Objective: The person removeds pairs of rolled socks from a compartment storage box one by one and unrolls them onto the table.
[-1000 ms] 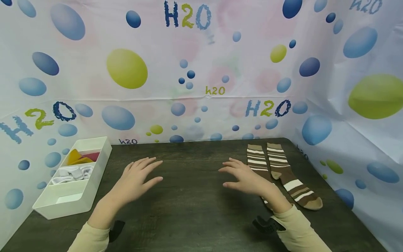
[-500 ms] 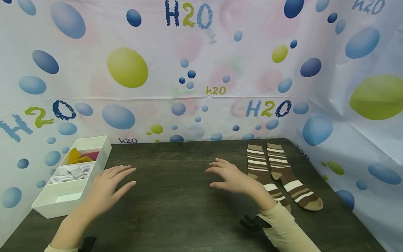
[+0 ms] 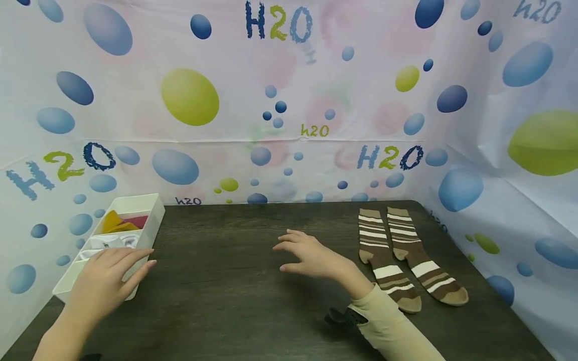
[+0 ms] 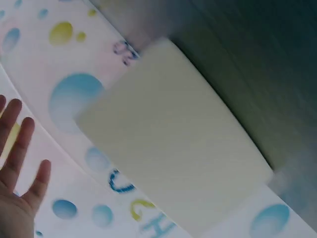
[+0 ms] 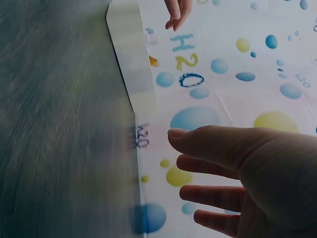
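My left hand (image 3: 106, 283) hovers over the near part of a white divided box (image 3: 155, 215), fingers spread and relaxed, holding nothing. It hides much of the front compartment in the head view. In the left wrist view the box's plain side wall (image 4: 173, 139) fills the middle, with the left hand's fingers (image 4: 21, 148) at the left edge. My right hand (image 3: 311, 255) is held above the middle of the table, its fingers loosely extended around nothing. Two brown striped socks, a left one (image 3: 384, 260) and a right one (image 3: 422, 255), lie flat side by side at the right.
Inside the box, the back compartment has a yellow cloth item (image 3: 116, 224) and a dark red one (image 3: 137, 221); white folded fabric (image 3: 106, 242) lies in the middle one. The dark wooden table (image 3: 226, 311) meets a bubble-patterned white sheet (image 3: 244, 115) behind and at the sides.
My left hand has moved left from above the table to over the box. The right hand has shifted left, away from the socks, which lie in the same place.
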A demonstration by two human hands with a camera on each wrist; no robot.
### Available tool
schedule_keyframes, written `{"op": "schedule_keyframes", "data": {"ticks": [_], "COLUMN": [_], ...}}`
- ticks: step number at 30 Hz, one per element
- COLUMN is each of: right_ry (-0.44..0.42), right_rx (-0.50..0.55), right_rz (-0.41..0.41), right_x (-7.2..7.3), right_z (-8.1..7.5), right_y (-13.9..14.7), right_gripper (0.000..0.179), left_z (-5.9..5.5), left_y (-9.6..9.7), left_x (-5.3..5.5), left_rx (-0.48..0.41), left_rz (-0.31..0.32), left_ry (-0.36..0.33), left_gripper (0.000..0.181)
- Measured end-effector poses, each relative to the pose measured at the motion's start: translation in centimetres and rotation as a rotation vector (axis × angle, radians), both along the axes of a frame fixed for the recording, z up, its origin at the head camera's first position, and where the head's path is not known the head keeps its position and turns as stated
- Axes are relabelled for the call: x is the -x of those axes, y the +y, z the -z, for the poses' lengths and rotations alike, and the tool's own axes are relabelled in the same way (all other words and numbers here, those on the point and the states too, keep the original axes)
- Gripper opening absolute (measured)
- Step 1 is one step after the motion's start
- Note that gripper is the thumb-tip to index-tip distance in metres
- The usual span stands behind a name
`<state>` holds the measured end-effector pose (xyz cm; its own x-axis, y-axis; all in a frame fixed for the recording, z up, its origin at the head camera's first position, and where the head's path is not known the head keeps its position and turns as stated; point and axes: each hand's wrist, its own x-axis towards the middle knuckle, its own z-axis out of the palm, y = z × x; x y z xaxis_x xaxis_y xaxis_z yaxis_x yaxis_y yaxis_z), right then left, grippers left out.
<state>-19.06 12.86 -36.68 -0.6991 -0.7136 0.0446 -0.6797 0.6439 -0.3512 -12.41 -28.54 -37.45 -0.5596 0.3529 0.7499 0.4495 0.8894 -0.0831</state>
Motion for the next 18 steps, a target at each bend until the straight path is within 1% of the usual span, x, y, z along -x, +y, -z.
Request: {"op": "schedule_keyframes", "data": {"ticks": [5, 8, 10, 11, 14, 16, 18], "right_ry": [0.011, 0.016, 0.013, 0.007, -0.005, -0.011, -0.015], "right_rx": [-0.013, -0.026, -0.031, -0.031, -0.033, -0.040, -0.053], "right_rz": [-0.046, -0.072, -0.084, -0.088, -0.097, -0.105, -0.117], "right_x": [0.1, 0.2, 0.2, 0.2, 0.4, 0.4, 0.5], "right_z": [-0.1, -0.1, -0.2, -0.2, -0.2, -0.1, 0.0], "right_y": [-2.2, -3.3, -4.1, -4.5, -5.7, -6.6, -7.6], "right_gripper": [0.047, 0.047, 0.047, 0.047, 0.047, 0.047, 0.047], "left_z": [0.2, 0.5, 0.7, 0.7, 0.7, 0.8, 0.9], "left_y": [-2.4, -3.8, -4.8, -5.2, -6.2, -6.8, -7.2], "left_x": [-0.5, -0.8, -0.9, -1.0, -1.4, -1.7, -2.0], "left_rx": [0.008, 0.021, 0.020, 0.014, -0.004, -0.018, -0.021], "left_rz": [-0.070, -0.103, -0.127, -0.145, -0.207, -0.256, -0.303], "left_ry": [0.024, 0.049, 0.052, 0.041, -0.014, -0.069, -0.133], "left_gripper": [0.081, 0.081, 0.081, 0.078, 0.059, 0.046, 0.040]}}
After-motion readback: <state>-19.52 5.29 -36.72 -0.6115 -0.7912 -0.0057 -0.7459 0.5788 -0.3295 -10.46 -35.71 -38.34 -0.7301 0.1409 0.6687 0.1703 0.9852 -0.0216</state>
